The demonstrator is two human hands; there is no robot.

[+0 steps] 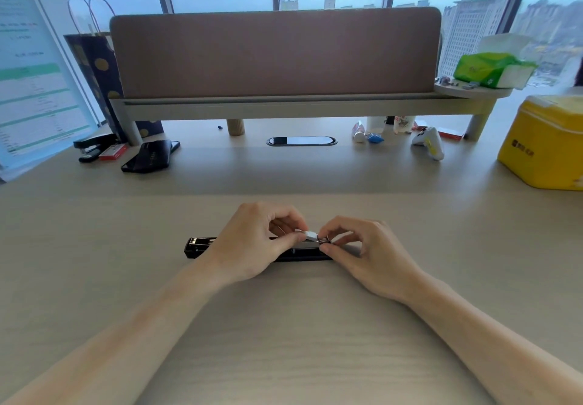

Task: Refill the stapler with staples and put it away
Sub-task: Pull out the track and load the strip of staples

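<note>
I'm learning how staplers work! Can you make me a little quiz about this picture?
1. True or false: the black stapler being refilled lies opened out flat on the desk.
2. Which hand is nearer the yellow box: the left hand or the right hand?
3. Multiple choice: the second stapler at the back left sits beside A) a small red box, B) a banana, C) a teapot.

Key: 1 true. 2 the right hand. 3 A.
</note>
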